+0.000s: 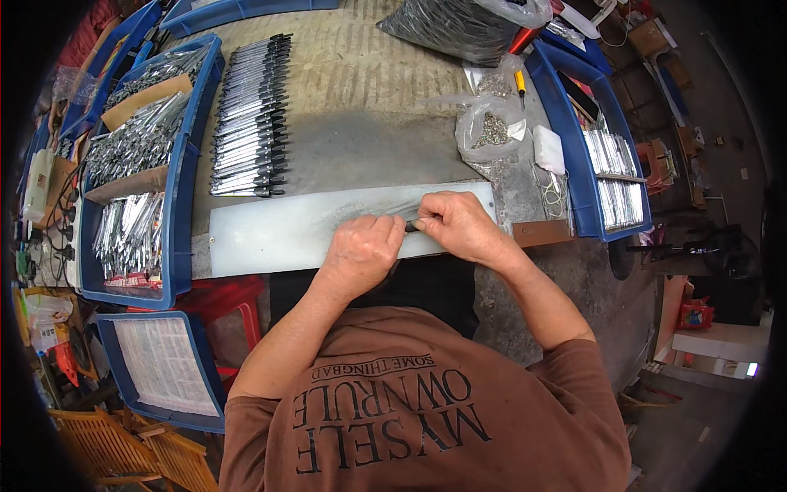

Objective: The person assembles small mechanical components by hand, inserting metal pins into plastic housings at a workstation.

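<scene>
My left hand (366, 246) is closed in a fist over the front part of a long whitish board (270, 234). Beside it, the fingers of my right hand (459, 223) pinch together. Between the two hands shows a short black end of a slim part (411, 225), gripped from both sides; the rest of it is hidden by my fingers. Beyond the board, at the left, lies a neat row of slim silver rods with black ends (250, 123), stacked side by side on the worktable (344, 131).
Blue bins (176, 189) of loose silver parts stand at the left. At the right are a blue bin (635, 197) of silver strips, clear bags of small metal pieces (493, 131), a yellow-handled screwdriver (520, 80) and a white box (548, 149). A black bag (447, 33) lies at the back.
</scene>
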Demonstrator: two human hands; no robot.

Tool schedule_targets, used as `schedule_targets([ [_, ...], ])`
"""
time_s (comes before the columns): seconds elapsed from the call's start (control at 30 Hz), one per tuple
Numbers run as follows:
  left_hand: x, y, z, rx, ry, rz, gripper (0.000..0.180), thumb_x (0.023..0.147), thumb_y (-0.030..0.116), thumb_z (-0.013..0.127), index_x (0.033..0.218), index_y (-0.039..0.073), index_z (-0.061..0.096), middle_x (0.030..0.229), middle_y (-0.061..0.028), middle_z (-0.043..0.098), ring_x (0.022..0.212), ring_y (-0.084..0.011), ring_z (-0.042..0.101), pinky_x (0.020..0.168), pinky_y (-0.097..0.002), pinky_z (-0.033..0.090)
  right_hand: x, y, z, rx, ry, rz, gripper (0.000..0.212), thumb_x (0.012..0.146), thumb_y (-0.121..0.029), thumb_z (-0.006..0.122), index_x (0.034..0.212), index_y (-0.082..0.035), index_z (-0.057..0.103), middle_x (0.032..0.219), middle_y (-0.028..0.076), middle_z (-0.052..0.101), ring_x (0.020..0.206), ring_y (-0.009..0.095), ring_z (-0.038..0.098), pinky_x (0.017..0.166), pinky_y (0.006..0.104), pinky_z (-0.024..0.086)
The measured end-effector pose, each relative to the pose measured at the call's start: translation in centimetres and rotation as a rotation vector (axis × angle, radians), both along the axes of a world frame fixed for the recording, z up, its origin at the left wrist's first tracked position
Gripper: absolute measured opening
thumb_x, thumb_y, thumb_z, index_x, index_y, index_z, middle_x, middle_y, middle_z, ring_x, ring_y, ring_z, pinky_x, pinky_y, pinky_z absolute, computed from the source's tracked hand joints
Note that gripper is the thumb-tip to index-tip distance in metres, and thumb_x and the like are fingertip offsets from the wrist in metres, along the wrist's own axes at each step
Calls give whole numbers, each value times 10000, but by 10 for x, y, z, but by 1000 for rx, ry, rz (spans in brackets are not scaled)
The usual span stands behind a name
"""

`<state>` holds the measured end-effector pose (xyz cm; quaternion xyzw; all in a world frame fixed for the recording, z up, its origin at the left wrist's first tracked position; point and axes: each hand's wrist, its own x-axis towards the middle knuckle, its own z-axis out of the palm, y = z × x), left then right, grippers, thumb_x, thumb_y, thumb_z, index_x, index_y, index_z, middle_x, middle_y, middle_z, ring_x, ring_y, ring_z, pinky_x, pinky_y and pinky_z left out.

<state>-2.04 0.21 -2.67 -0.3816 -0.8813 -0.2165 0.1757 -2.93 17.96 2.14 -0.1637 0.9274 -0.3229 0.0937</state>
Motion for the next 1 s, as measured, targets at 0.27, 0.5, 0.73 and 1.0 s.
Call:
schedule_targets([
  [0.27, 1, 0, 0, 11, 29, 12, 195, 703, 92, 611, 875, 11, 567, 628, -53, 500, 560, -198, 534, 492, -321, 445, -1, 2, -7, -30, 131, 78, 166, 724, -108, 635, 693, 10, 523, 628, 143, 538, 595, 281, 547, 549, 354, 419],
  [0.5, -1, -1, 0, 63, -22, 20, 136, 711, 101, 615, 806, 37, 542, 616, -58, 494, 542, -210, 531, 481, -337, 437, -5, 5, -5, -58, 68, 24, 220, 723, -136, 667, 675, 11, 511, 608, 128, 526, 552, 238, 507, 529, 342, 402],
  [0.73, -4, 2, 2, 168, -83, 34, 123, 714, 100, 626, 741, 45, 519, 602, -65, 487, 539, -220, 536, 482, -345, 448, -14, 17, 5, -75, -61, -16, 194, 738, -140, 664, 714, 20, 556, 600, 77, 531, 561, 135, 497, 523, 295, 404],
  [1.0, -3, -1, 4, 188, -87, 19, 128, 719, 86, 635, 776, 43, 528, 590, -73, 484, 531, -243, 528, 475, -354, 424, -51, 80, 21, -179, 163, -414, 163, 781, -111, 582, 876, 16, 621, 795, 139, 633, 721, 228, 607, 657, 311, 461],
])
